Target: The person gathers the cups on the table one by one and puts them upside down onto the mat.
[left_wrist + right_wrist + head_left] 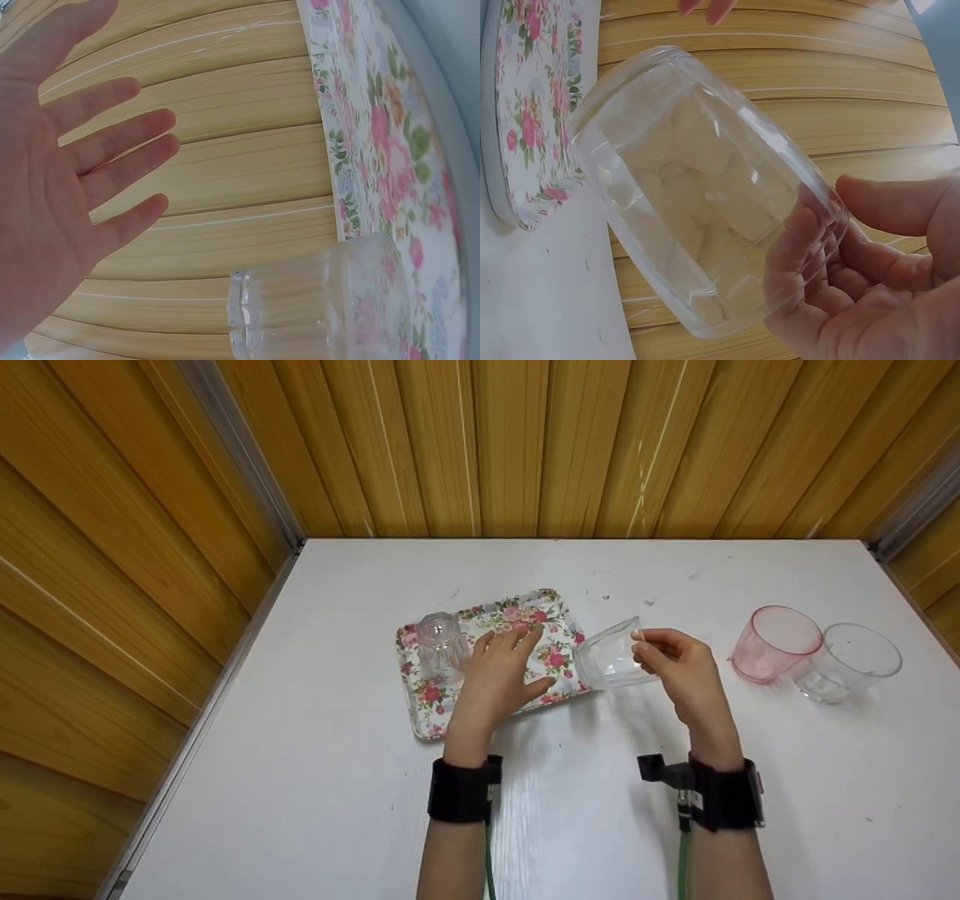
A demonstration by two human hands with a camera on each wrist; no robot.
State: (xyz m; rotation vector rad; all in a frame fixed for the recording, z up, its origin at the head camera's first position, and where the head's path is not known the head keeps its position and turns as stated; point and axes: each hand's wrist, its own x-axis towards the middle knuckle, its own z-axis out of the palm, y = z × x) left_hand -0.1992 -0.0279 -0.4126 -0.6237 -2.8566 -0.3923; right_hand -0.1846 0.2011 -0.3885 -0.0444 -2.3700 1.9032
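My right hand pinches a clear drinking glass at the end nearer the hand, between thumb and fingers. The glass is tilted on its side, its far end overlapping the right edge of the floral tray in the head view. In the right wrist view my fingers show through the clear wall of the glass. My left hand hovers over the tray with fingers spread, holding nothing. Left of it, a clear faceted glass stands upside down on the tray; the left wrist view shows this glass below the palm.
To the right on the white table stand a pink tumbler and a clear glass with a heavy base, overlapping in view. Wood-patterned panels wall off the back and sides. Green cables run along both forearms.
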